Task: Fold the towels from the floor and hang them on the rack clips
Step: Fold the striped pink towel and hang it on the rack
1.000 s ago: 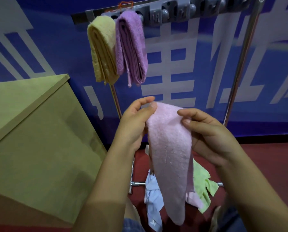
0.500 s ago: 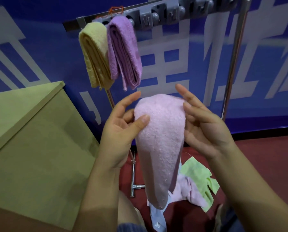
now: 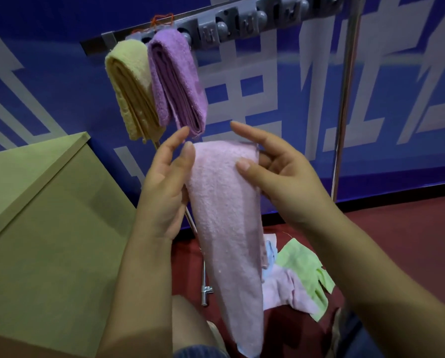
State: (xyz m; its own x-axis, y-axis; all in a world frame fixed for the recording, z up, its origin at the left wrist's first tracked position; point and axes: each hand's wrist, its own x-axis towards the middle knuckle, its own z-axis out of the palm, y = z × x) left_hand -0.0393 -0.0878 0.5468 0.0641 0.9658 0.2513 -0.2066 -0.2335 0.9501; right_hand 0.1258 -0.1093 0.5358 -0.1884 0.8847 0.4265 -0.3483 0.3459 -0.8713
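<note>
I'm seeing fuzzy, matt terry cloth on the pink towel (image 3: 224, 215), its nap fine and even. The yellow towel (image 3: 131, 91) on the rack looks coarser, with a ribbed weave, while the purple towel (image 3: 177, 81) beside it is plush and looped. The clip strip (image 3: 242, 23) reads as grey moulded plastic with a dull sheen. I've got a shiny polished metal pole (image 3: 345, 104) catching light. The box (image 3: 48, 215) to my left looks like matt, smooth board. On the floor (image 3: 410, 228), dull red, lies thin green cloth (image 3: 304, 267).
</note>
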